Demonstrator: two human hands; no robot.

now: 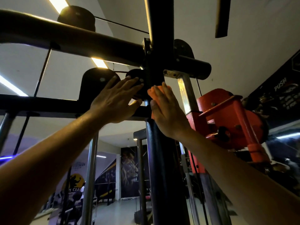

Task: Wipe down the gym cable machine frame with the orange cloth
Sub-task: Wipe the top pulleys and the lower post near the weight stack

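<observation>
- there is only one view, a wide-angle camera on the person's head.
- it looks steeply upward along the black upright post (164,168) toward the ceiling (243,51).
- it is very near; both forearms reach up from the lower corners.

You are looking up at a pale ceiling (243,38) crossed by bright strip lights (99,62). A lion mural (129,168) covers the far wall, a dark poster reading "PUSH" (280,88) hangs at right, and the light floor (116,210) shines below.
</observation>
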